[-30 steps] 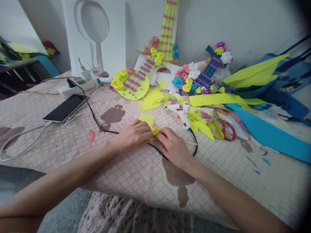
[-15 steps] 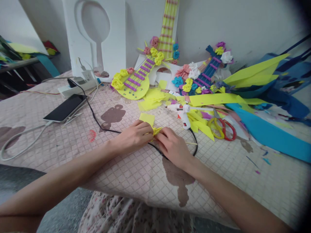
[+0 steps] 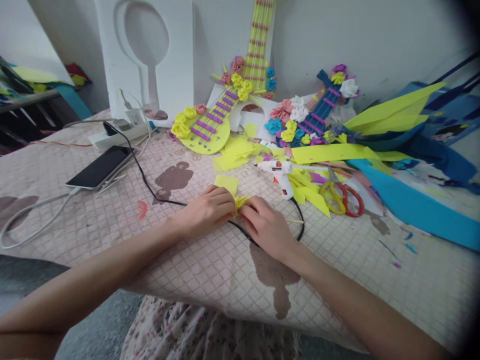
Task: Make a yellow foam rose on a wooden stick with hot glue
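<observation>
Between my two hands is a small crumpled piece of yellow crepe paper, pinched from both sides. My left hand is closed on its left side, with the fingers curled. From the right, the bent fingers of my right hand grip the same piece; the fingertips are partly hidden. A flat yellow paper square lies just beyond my left hand. A thin stick shows beside my right hand, its other end hidden. The white glue gun rests beyond my right hand, and its black cord passes under both hands.
Scissors with yellow and red handles lie right, near blue paper and yellow strips. Behind stand a yellow paper guitar and a blue one, both with paper flowers. A phone and power strip are left.
Both hands stay in nearly the same place, still pinching the yellow paper, with only slight finger movement. The whole view has shifted very slightly.
</observation>
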Motion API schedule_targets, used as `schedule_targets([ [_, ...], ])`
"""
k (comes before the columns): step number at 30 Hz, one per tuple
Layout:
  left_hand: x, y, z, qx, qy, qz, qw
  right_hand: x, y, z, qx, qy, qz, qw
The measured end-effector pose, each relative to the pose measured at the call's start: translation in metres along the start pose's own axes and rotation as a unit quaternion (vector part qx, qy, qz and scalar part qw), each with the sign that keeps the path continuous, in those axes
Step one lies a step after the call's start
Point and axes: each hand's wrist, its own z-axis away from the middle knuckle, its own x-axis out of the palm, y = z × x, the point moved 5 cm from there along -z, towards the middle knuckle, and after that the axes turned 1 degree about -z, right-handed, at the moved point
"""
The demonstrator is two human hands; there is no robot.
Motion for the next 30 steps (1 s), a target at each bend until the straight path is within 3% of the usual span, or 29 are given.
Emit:
schedule_targets([
  [11, -0.0021, 0.0046, -0.0023, -0.025, 0.029, 0.011, 0.999, 0.0037, -0.0042, -0.0008, -0.006, 0.014, 0.087, 0.996],
  [30, 0.0015, 0.0057, -0.0008, -0.050, 0.040, 0.000, 0.998, 0.0042, -0.0041, 0.0007, -0.004, 0.035, 0.091, 0.995],
])
